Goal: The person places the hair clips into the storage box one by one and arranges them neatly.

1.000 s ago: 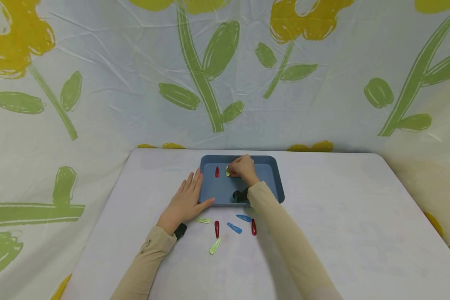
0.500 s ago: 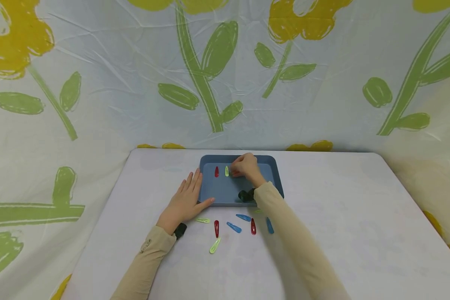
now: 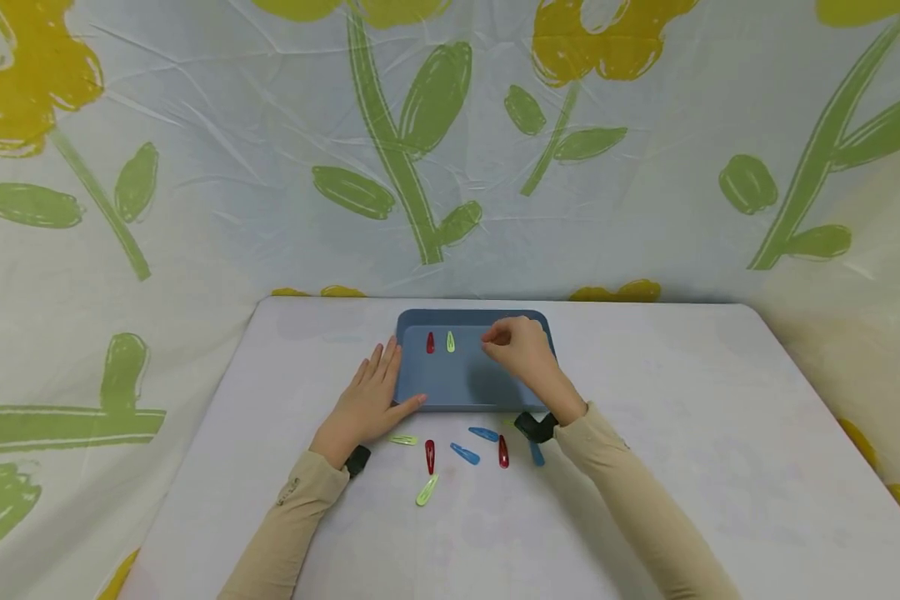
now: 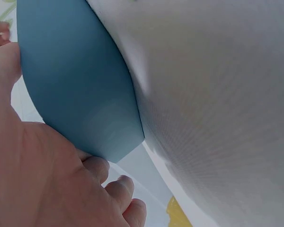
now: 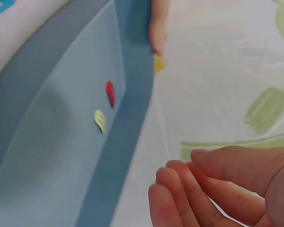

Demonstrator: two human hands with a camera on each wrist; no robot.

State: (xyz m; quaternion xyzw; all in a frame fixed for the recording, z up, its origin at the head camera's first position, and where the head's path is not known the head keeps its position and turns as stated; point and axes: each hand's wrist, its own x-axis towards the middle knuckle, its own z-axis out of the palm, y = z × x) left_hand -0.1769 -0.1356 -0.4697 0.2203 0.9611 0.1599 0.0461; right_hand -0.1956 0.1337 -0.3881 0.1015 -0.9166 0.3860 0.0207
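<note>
A blue-grey tray (image 3: 442, 383) lies on the white table. Inside it, toward the far left, a red snap hair clip (image 3: 431, 342) and a light green snap hair clip (image 3: 451, 342) stand side by side, apart. My left hand (image 3: 363, 408) rests at the tray's left side, fingers straight and thumb along the near corner. Over the tray's right half hovers my right hand (image 3: 523, 348), fingers loosely curled and thumb close to the index finger. The right wrist view shows nothing between those fingers (image 5: 177, 189).
Several loose clips lie on the table before the tray: a green clip (image 3: 403, 439), a red clip (image 3: 430, 457), another green clip (image 3: 427, 490), blue clips (image 3: 465, 453) and a second red clip (image 3: 503, 452). My right wrist strap (image 3: 534, 427) partly covers others. A flowered cloth (image 3: 270, 167) hangs behind.
My right hand has left the green clip in the tray and moved right and toward me. The left hand keeps its place at the tray's side.
</note>
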